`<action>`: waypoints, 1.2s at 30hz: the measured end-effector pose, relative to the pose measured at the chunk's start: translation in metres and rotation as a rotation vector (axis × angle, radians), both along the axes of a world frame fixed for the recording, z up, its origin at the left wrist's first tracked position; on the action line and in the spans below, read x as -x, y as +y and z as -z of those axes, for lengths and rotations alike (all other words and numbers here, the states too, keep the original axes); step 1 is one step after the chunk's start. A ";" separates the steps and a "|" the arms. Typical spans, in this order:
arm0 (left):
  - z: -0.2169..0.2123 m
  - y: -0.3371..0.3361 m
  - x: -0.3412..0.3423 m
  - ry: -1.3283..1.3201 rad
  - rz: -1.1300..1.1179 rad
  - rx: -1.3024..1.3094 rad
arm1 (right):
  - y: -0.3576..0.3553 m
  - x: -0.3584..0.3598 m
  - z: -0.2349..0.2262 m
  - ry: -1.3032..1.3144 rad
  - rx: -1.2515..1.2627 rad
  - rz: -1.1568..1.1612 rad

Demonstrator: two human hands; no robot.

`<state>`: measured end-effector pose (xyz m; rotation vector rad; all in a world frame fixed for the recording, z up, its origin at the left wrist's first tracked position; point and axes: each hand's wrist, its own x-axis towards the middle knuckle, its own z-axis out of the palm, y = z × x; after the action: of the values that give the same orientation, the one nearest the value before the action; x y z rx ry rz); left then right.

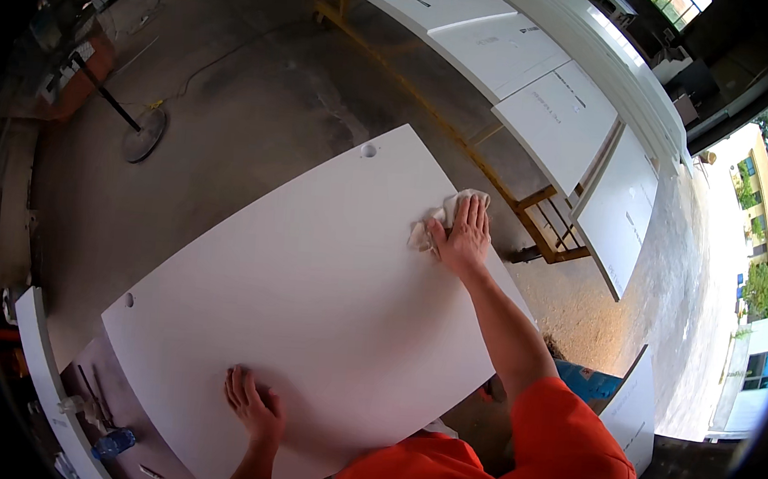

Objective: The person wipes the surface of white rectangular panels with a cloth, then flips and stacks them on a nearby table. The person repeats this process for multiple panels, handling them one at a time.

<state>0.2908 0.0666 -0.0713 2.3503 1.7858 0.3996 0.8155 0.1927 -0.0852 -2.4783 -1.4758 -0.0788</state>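
Large white panel [309,297] lying flat across the middle of the view, long axis running from 8 o'clock to 1 o'clock, two round holes drilled near its left edge. Right hand [464,236] stretched out to the panel's far end at about 1 o'clock, palm down, fingers straight and close together, pressing a crumpled pale cloth [443,215] flat against the surface; cloth showing beyond the fingertips and beside the thumb. Left hand [252,404] resting on the near part of the panel at about 6 o'clock, fingers slightly spread, palm on the board. Orange sleeves at the lower edge. At 1 to 2 o'clock, more white panels [537,81] laid in a row on a yellow frame [549,229]. At 10 o'clock, a round-based stand [142,134] on the concrete floor [234,95]. At 7 o'clock, what may be a blue bottle [113,443], too small to be sure.
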 end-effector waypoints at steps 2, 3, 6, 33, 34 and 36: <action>-0.004 0.002 -0.002 -0.013 -0.021 0.026 | 0.095 -0.004 0.002 -0.007 -0.009 -0.046; -0.004 0.003 -0.005 -0.031 -0.025 0.028 | 0.133 0.008 0.001 0.006 0.007 -0.081; -0.010 0.006 -0.006 -0.031 -0.066 0.017 | 0.203 0.098 0.002 -0.024 0.004 -0.240; 0.012 -0.238 0.207 -0.082 -1.004 -0.013 | 0.180 0.799 0.003 -0.013 0.057 -1.125; 0.011 -0.240 0.208 -0.099 -0.998 0.001 | 0.154 0.804 0.006 -0.055 0.031 -1.236; 0.015 -0.247 0.207 -0.121 -1.021 -0.004 | 0.063 0.797 0.006 -0.129 0.040 -1.515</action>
<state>0.0836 -0.1801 -0.0864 1.1825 2.7578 0.6213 0.0182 0.2554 -0.0913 -0.8135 -2.8960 0.0830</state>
